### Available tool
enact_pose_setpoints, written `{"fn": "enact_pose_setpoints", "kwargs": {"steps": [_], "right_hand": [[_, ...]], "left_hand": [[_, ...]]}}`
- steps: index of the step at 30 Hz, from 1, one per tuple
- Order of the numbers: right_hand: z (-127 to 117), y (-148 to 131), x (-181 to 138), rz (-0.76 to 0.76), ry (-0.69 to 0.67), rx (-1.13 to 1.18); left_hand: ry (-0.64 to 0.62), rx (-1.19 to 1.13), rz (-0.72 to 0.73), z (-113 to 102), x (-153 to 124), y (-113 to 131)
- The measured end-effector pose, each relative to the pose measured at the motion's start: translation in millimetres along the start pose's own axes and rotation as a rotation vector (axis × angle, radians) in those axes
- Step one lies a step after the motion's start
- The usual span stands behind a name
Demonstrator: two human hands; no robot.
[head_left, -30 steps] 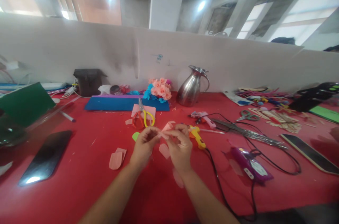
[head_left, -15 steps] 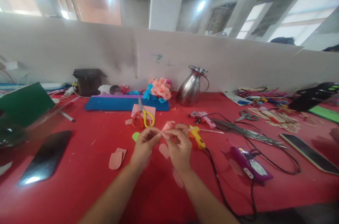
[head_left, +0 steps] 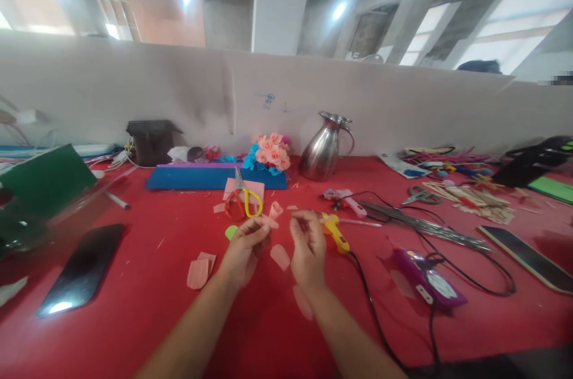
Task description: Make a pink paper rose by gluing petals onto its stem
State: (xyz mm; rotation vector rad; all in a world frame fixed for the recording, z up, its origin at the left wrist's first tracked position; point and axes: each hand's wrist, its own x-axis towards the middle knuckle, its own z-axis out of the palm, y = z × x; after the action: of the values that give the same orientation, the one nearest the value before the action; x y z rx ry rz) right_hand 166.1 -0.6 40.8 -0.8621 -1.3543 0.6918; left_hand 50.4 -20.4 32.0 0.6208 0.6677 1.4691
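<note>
My left hand [head_left: 245,245] pinches a small rolled pink paper petal [head_left: 274,212] above the red table [head_left: 134,307]. A short gap separates it from my right hand [head_left: 307,245], whose fingers are curled in a loose pinch with nothing visible in them. Between the hands, on the table, lies a loose pink petal [head_left: 280,256]. More cut pink petals [head_left: 199,270] rest left of my left wrist. Scissors with yellow and orange handles [head_left: 242,200] lie just beyond my hands on pink paper. A yellow glue gun [head_left: 335,233] sits right of my right hand.
A paper flower bouquet [head_left: 270,153] and a steel jug [head_left: 323,146] stand at the back by blue foam sheets [head_left: 197,177]. A black phone [head_left: 80,268] lies left. A purple device [head_left: 427,280] with black cables, wires, green scissors [head_left: 418,195] and sticks lie right.
My hands were joined on the pink petal; now the right hand has let go and moved slightly right, leaving the petal in my left hand.
</note>
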Motion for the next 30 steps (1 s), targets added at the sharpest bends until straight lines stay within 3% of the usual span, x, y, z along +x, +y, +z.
{"fn": "enact_pose_setpoints", "kwargs": {"steps": [3,5,15,20,22,30], "right_hand": [[2,6,-1,0.127,-0.290,0.038],[4,9,-3,0.151,-0.379,0.032],[10,11,-6,0.080,-0.388,-0.071],[8,14,-8,0.121,-0.278,-0.132],[7,15,-7,0.120,-0.259,-0.143],[9,18,-9,0.059,-0.288,-0.206]], "left_hand": [[-0.036,-0.097,-0.038,-2,1,3],[-0.056,-0.155,-0.058,-4,2,4],[-0.022,-0.106,-0.067,-8,5,3],[0.273,0.193,0.281,-2,2,5],[0.336,0.299,0.336,-3,2,3],[0.338,0.361,0.230,-7,5,-4]]}}
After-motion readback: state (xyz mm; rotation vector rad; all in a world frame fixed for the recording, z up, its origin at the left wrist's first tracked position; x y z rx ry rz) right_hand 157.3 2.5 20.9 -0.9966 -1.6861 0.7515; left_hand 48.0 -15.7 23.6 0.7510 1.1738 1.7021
